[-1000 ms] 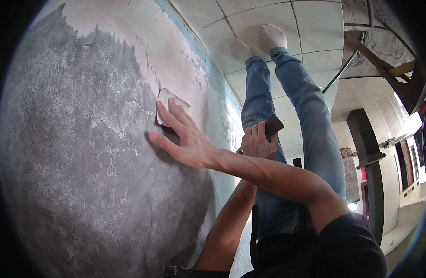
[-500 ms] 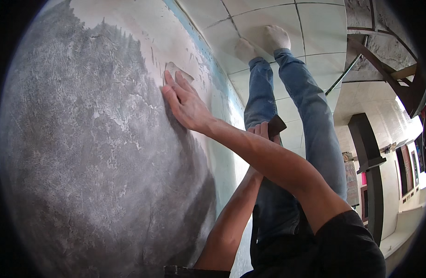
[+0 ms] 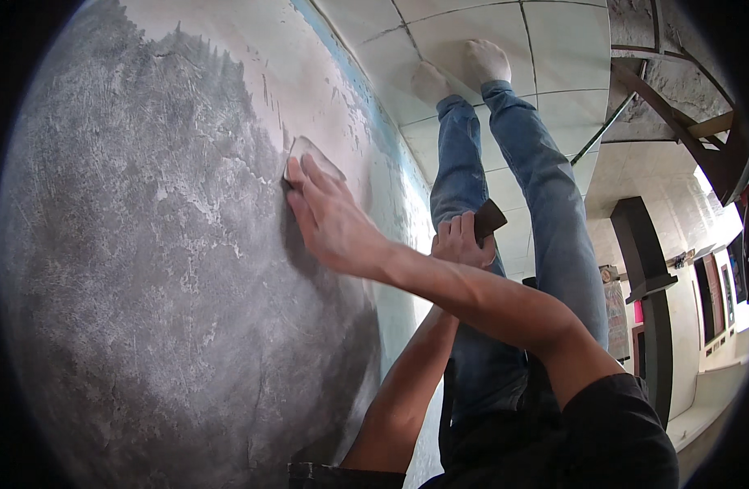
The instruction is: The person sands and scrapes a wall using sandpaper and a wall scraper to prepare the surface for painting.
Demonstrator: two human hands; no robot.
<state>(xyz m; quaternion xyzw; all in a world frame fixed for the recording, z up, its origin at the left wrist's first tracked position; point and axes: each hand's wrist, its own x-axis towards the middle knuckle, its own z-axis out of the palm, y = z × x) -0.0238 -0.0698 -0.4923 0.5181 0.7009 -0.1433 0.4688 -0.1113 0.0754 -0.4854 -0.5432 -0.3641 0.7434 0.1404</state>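
gripping a dark block [image 3: 490, 219] with our left hand [image 3: 457, 243], we are pressing a pale sheet [image 3: 307, 147] to the wall [image 3: 219, 37] under our loosely spread right hand [image 3: 342, 232], by the grey patch [image 3: 146, 310]'s ragged edge; we are judging that flat fingers and even pressure are serving best.

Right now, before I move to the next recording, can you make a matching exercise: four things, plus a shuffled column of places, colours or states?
1. Right hand
2. Left hand
3. Jeans
4. Floor

A. Blue
B. Gripping a dark brown piece
C. Pale tiles with dark joints
D. On a pale sheet at the wall

Pairs: 1-D; 2-B; 3-A; 4-C
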